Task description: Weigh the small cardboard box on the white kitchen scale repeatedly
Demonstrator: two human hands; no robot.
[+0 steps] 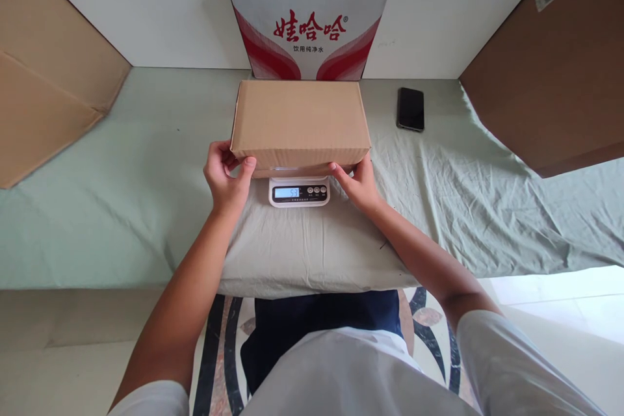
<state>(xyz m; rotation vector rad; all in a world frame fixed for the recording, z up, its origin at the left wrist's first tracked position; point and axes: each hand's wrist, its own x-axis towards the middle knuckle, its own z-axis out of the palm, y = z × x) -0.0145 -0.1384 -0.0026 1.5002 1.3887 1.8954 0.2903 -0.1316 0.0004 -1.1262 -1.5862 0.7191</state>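
A closed brown cardboard box (299, 120) rests on a small white digital scale (299, 192) whose lit display shows digits. My left hand (225, 175) grips the box's near left corner, thumb on the front face. At the near right corner, my right hand (358, 181) has its fingers curled against the box's lower edge. The scale stands on a surface covered by a pale green cloth (146, 195).
A black phone (410, 108) lies on the cloth at the back right. A white and red printed carton (307, 29) stands behind the box. Large brown cardboard sheets lean at the left (43, 84) and right (550, 78).
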